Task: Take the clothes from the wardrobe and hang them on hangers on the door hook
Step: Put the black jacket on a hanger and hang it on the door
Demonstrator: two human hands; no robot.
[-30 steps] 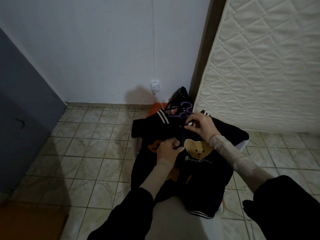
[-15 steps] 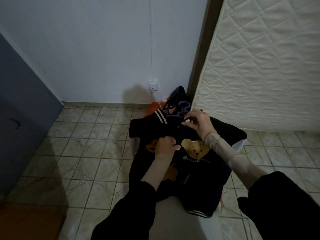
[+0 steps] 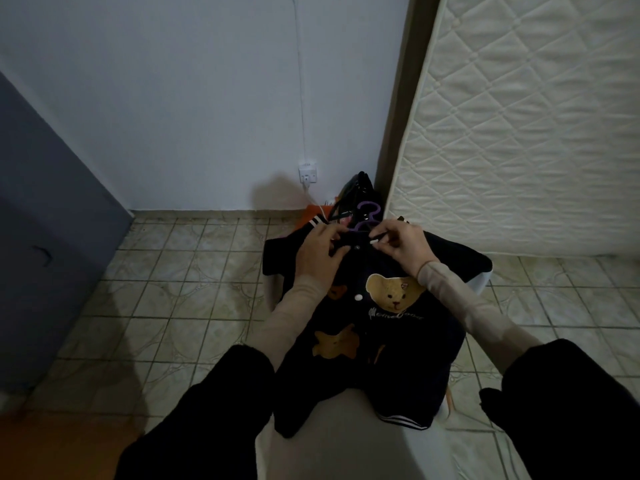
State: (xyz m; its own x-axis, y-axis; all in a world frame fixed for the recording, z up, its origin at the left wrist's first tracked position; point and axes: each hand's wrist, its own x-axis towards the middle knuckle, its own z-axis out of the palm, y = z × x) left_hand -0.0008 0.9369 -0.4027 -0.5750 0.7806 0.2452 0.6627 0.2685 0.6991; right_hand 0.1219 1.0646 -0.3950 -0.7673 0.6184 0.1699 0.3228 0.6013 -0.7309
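Left hand (image 3: 320, 252) and right hand (image 3: 403, 242) both pinch collar of dark bear jacket (image 3: 377, 337) — close together at neckline. Jacket lies flat on white surface, purple hanger (image 3: 365, 216) hook poking out above collar.

Both hands (image 3: 360, 249) pinch the jacket (image 3: 398, 344) collar (purple hanger (image 3: 367, 216) inside).

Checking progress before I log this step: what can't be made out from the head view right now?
- Purple plastic hanger: only its hook shows; the black bear-print jacket and both hands cover the rest.
- Top snap: hidden by the left hand and right hand pinching the collar.
- Jacket lettering: too small to read.
- Door hook and wardrobe: outside the frame.
- Surface under the jacket: mostly covered.
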